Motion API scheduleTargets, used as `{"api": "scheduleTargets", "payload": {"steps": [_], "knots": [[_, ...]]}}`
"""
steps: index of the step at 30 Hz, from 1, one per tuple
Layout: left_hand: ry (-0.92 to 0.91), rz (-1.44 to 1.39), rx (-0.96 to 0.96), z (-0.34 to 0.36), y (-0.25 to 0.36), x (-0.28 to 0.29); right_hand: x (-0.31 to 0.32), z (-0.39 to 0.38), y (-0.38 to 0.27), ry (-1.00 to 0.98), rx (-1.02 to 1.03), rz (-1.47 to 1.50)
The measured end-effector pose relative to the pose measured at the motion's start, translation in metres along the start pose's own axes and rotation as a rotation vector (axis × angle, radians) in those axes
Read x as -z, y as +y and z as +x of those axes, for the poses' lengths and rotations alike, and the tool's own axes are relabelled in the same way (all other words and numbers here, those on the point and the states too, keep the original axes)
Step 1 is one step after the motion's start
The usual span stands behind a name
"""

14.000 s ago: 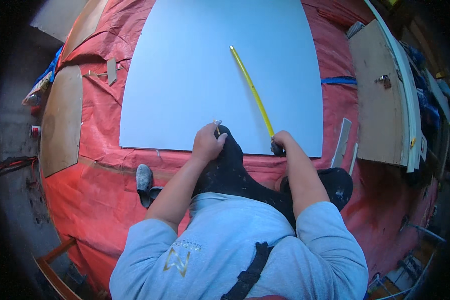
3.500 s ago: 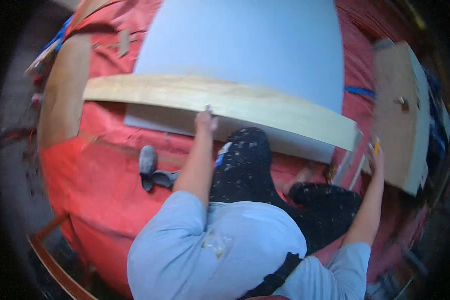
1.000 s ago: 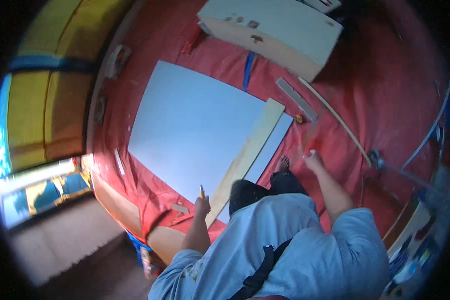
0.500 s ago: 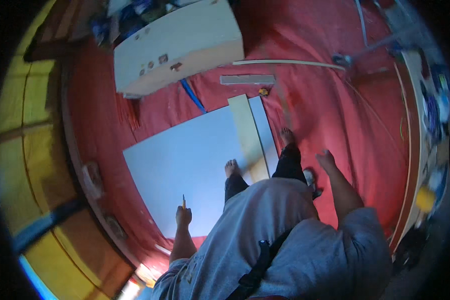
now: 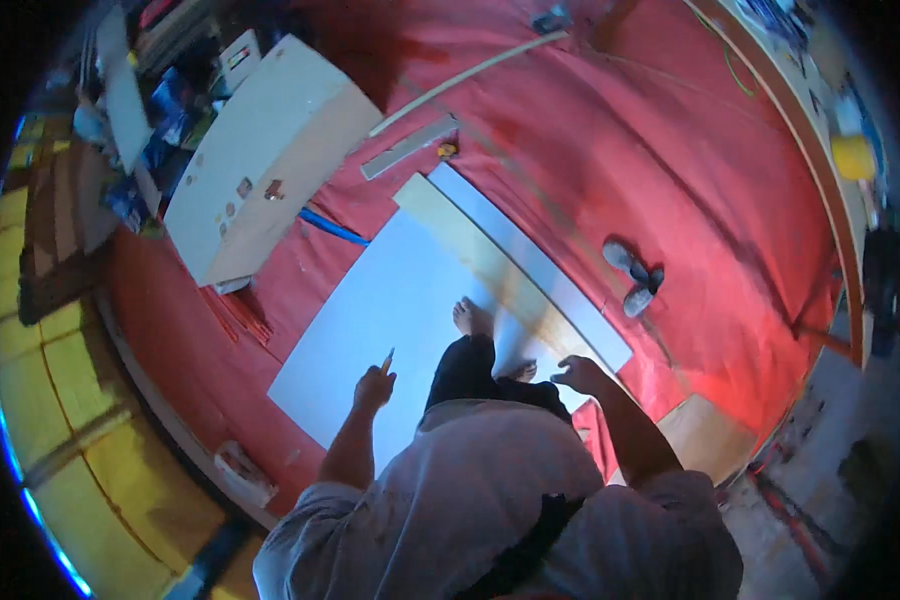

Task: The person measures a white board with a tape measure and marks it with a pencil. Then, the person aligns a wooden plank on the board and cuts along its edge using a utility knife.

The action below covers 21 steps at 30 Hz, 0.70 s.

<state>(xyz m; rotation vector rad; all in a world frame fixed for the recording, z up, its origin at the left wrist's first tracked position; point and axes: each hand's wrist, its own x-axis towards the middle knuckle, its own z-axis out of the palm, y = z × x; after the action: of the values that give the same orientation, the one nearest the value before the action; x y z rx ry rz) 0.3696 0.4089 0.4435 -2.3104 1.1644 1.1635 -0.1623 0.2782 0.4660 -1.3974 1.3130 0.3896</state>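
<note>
My left hand (image 5: pixel 375 387) is closed around a slim pointed tool (image 5: pixel 388 358) with a yellowish handle and a narrow dark tip; its exact kind is too small to make out. The tool points away from me, over the large white board (image 5: pixel 350 310) on the floor. Empty, with fingers apart and slightly bent, my right hand (image 5: pixel 583 374) hovers by the board's right edge. Along that side of the board lies a long pale-wood strip (image 5: pixel 435 220), with a white band showing beyond it. Both my bare feet stand on the board, close to the strip.
Red sheeting (image 5: pixel 690 170) covers the floor. A big white cabinet-like box (image 5: pixel 260 160) lies at the far left, near a blue strip (image 5: pixel 332 227). Grey shoes (image 5: pixel 632 277) rest at right. Beyond the board are a short grey bar (image 5: pixel 410 147) and a small yellow item (image 5: pixel 448 151).
My view and body have turned to the right. My right foot has come from the red sheeting onto the board. My right hand has moved in toward the board; the left still grips the tool.
</note>
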Motion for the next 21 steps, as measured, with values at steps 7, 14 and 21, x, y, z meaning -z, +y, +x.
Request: {"api": "scheduleTargets", "payload": {"steps": [7, 14, 21], "knots": [[-0.006, 0.436, -0.499, 0.089, 0.138, -0.023, -0.101, 0.007, 0.122, 0.443, -0.198, 0.112], [-0.159, 0.859, -1.149, 0.221, 0.313, -0.165, -0.172, 0.086, 0.239, 0.278, -0.520, 0.088], [-0.166, 0.932, -1.338, 0.325, 0.369, -0.324, -0.215, 0.223, 0.342, 0.366, -0.447, -0.260]]}}
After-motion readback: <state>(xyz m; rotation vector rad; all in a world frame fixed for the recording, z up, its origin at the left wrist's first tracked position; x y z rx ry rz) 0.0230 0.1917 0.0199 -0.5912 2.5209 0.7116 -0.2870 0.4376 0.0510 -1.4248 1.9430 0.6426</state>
